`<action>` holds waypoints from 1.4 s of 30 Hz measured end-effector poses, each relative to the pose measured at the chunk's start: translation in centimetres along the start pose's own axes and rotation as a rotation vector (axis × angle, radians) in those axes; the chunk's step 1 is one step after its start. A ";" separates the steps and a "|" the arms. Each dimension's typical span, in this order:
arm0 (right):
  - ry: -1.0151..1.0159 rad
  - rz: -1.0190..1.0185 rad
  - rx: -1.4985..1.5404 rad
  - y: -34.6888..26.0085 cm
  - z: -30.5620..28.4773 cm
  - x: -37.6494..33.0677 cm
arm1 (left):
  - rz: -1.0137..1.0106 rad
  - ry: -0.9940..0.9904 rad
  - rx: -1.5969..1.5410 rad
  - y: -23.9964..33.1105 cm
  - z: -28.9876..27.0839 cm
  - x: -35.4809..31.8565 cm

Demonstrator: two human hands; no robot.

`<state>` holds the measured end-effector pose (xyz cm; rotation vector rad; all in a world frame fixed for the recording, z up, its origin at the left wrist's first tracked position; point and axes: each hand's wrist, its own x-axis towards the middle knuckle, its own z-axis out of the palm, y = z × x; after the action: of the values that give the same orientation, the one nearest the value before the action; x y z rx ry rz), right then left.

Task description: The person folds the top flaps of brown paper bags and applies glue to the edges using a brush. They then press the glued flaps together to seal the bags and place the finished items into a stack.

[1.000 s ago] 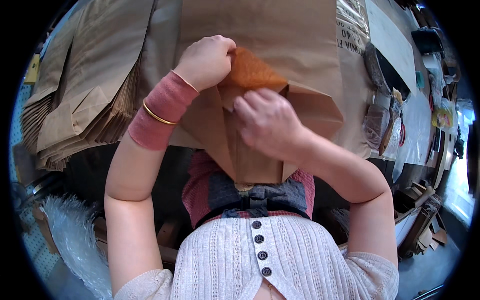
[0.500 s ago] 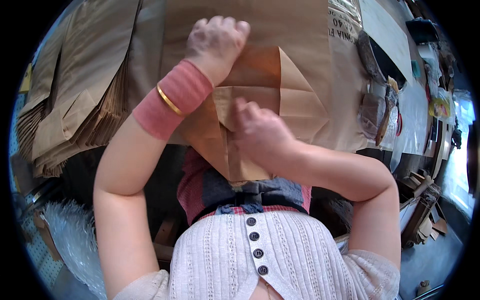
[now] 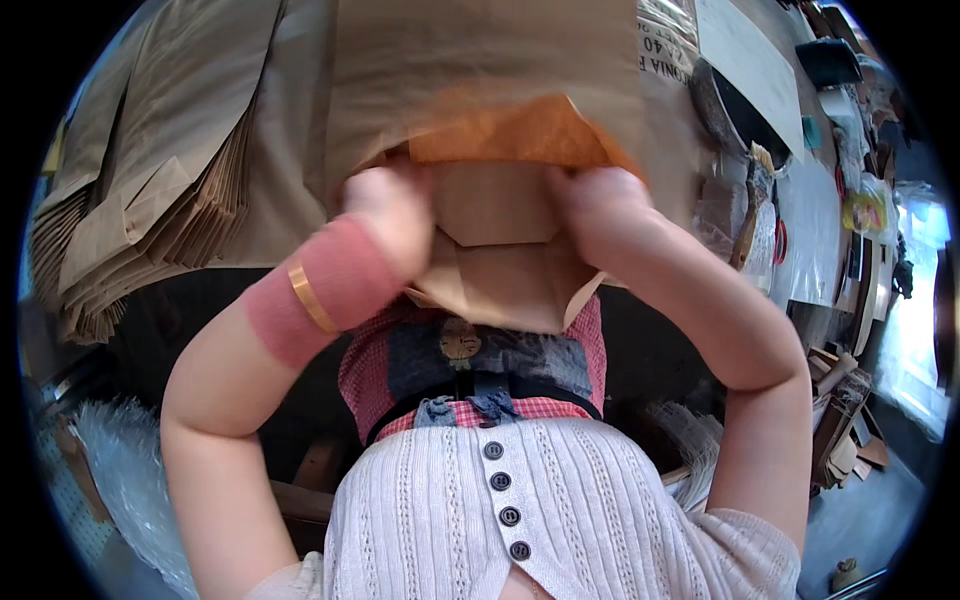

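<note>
Two hands: left hand (image 3: 392, 215) and right hand (image 3: 598, 212), both on one brown paper bag (image 3: 495, 240). One orange sheet (image 3: 515, 132) at the bag's top. One stack of paper bags (image 3: 150, 190) on the left, count too dense to tell. One pink wristband (image 3: 325, 290), one gold bangle (image 3: 310, 298). Four dark buttons (image 3: 505, 500) on the knit top.

Both forearms rise from the near edge, elbows bent. The left hand (image 3: 395, 215) and right hand (image 3: 595, 210) are closed, knuckles toward the camera.
</note>
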<state>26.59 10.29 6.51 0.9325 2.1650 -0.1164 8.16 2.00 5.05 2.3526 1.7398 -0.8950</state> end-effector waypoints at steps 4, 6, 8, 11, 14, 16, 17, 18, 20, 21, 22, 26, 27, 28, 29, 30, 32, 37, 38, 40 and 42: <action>0.646 -0.061 0.142 4.2 5.1 -0.6 | -0.219 0.432 -0.247 -2.9 3.8 0.2; 0.525 -0.043 0.212 4.2 2.5 0.1 | -0.356 0.265 -0.270 -4.0 3.0 2.4; 0.477 -0.079 0.276 5.2 1.5 0.9 | -0.163 0.278 -0.418 -5.6 1.0 2.2; 0.071 -0.251 0.448 6.1 -0.3 -0.2 | 0.075 0.438 -0.559 -6.4 1.3 1.2; 0.199 -0.394 0.400 5.3 1.3 -1.2 | 0.180 0.497 -0.454 -5.3 1.3 1.2; 0.180 -0.471 0.435 4.9 0.7 -2.1 | 0.236 0.406 -0.564 -5.1 1.1 1.5; 0.194 -0.474 0.425 4.6 0.7 -2.4 | 0.264 0.359 -0.619 -5.1 1.1 1.7; 0.208 -0.472 0.418 4.4 0.7 -2.8 | 0.290 0.368 -0.687 -5.9 1.4 2.2; 0.253 -0.499 0.412 3.6 1.1 -3.3 | 0.283 0.258 -0.852 -6.9 1.2 2.6; 0.284 -0.527 0.413 3.1 1.7 -3.3 | 0.305 0.214 -0.891 -6.9 0.7 2.5; 0.315 -0.555 0.413 2.8 2.2 -3.5 | 0.309 0.182 -0.893 -6.9 0.7 2.6; 0.369 -0.503 0.392 2.3 2.8 -4.3 | 0.376 0.122 -0.911 -7.1 1.2 2.5; 0.364 -0.505 0.387 2.0 3.0 -4.3 | 0.411 0.127 -0.917 -7.1 1.3 2.5; 0.360 -0.508 0.381 1.6 3.2 -4.2 | 0.427 0.099 -0.943 -7.1 1.2 2.4; 0.382 -0.506 0.370 1.3 3.2 -4.1 | 0.443 0.071 -0.968 -7.2 1.0 2.3; 0.404 -0.506 0.356 1.0 3.3 -4.0 | 0.457 0.043 -0.995 -7.4 0.7 2.1; 0.424 -0.439 0.369 1.4 3.6 -3.4 | 0.504 0.038 -1.006 -7.6 0.3 1.8; 0.489 -0.142 0.560 4.2 1.9 -0.2 | 0.309 0.167 -1.037 -6.7 2.2 2.8; 0.410 -0.043 0.491 3.6 1.7 0.3 | 0.194 0.196 -1.077 -6.0 2.7 3.3; 0.261 0.148 0.345 2.5 1.4 1.4 | 0.024 0.375 -1.050 -4.1 3.4 3.8; 0.576 0.026 0.363 3.1 2.4 0.3 | -0.002 0.340 -0.985 -3.7 3.2 4.2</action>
<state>29.97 11.82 5.21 1.3235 2.7154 -0.2601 4.33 5.57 1.32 1.8380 1.6892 0.3669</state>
